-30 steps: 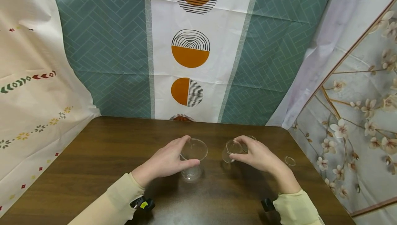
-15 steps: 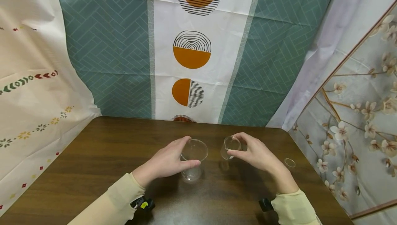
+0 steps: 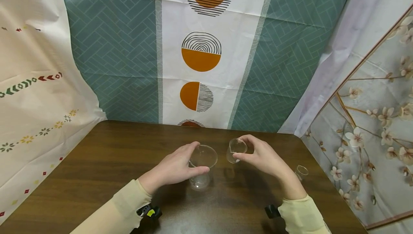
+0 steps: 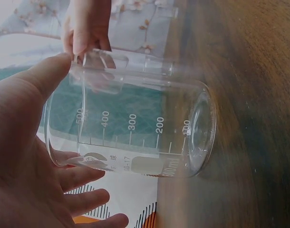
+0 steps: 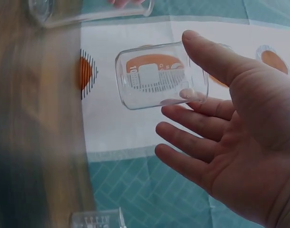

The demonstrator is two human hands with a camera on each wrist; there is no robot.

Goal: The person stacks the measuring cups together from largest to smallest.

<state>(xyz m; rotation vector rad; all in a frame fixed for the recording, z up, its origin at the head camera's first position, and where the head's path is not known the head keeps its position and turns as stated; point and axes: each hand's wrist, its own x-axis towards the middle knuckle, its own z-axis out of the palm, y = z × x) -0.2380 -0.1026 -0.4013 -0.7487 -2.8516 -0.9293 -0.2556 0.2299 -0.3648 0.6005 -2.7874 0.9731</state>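
Observation:
A large clear glass beaker (image 3: 200, 181) with white volume marks stands upright on the brown table. My left hand (image 3: 174, 166) grips it near the rim, thumb on the near side and fingers on the far side; the marks on its wall (image 4: 132, 122) read up to 500 in the left wrist view. To its right, my right hand (image 3: 264, 157) pinches a smaller glass beaker (image 3: 230, 157) by its upper part, between thumb and fingers. This beaker (image 5: 149, 78) hangs above the table, apart from the large one, and looks empty.
Another small glass beaker (image 3: 302, 170) stands near the table's right edge, beside the right forearm, partly hidden by it. The wooden table (image 3: 106, 162) ends at a patterned curtain (image 3: 122, 65) behind. Cloths hang on both sides.
The right hand has lifted the smaller beaker a little and carried it left and away from me. The left hand and the large beaker have stayed in place.

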